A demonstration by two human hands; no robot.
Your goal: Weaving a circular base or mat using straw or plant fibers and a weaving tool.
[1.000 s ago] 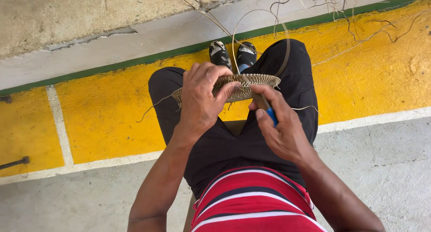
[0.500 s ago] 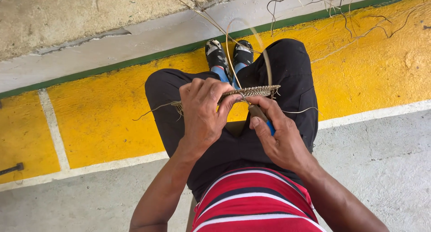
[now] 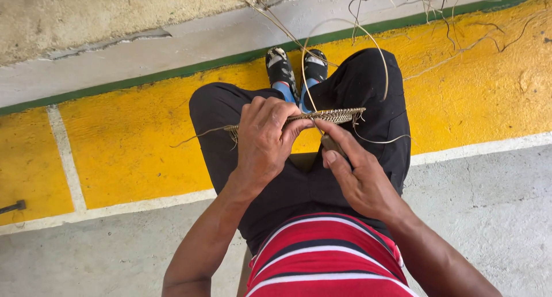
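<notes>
A flat woven piece of thin cane (image 3: 333,116) lies almost edge-on above my lap. My left hand (image 3: 261,142) is clamped over its left half, fingers curled across the top. My right hand (image 3: 353,173) sits just below its right half and pinches a small dark tool (image 3: 332,143) under the weave. Long loose cane strands (image 3: 368,44) arc up from the piece over my right knee. A thin strand (image 3: 198,136) trails off to the left.
I sit on grey concrete (image 3: 115,251) in black trousers (image 3: 310,188) and a red striped shirt. A yellow painted strip (image 3: 115,147) with white lines runs under my legs. Dry twigs (image 3: 454,15) lie at the upper right.
The woven piece has tipped from showing its top face to nearly edge-on. Both hands stayed on it, and the view has drifted slightly.
</notes>
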